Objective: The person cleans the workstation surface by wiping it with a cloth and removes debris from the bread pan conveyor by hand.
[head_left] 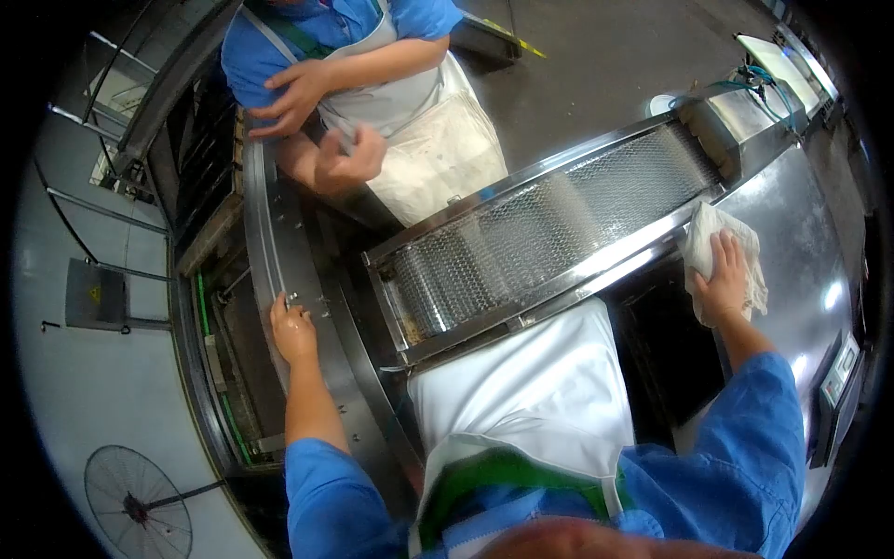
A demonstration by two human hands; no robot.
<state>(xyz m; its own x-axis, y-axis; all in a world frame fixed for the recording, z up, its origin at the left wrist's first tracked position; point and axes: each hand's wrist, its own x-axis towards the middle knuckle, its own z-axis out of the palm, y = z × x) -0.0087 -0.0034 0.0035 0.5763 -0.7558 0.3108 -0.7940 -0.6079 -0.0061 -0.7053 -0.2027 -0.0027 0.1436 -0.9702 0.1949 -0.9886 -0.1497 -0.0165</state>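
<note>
Right hand (724,279) laid over a pale, rumpled cloth (700,228) on the steel counter (792,219), beside the conveyor; grip spread, fingers extended, not pinching. Left hand (294,337) at the curved metal rim (268,252), fingers bent; cannot tell if they pinch. Even palm pressure and loose folds tucked under would suit the cloth, clear of the mesh belt (531,233). Belt: glossy, fine-celled, between straight metal rails.

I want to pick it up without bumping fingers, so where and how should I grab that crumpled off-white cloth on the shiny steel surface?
Probably pinch the cloth by its loose folds beyond the fingertips of the right hand, coming from the far side: the hand covers its middle, leaving that soft edge uncovered.
</note>
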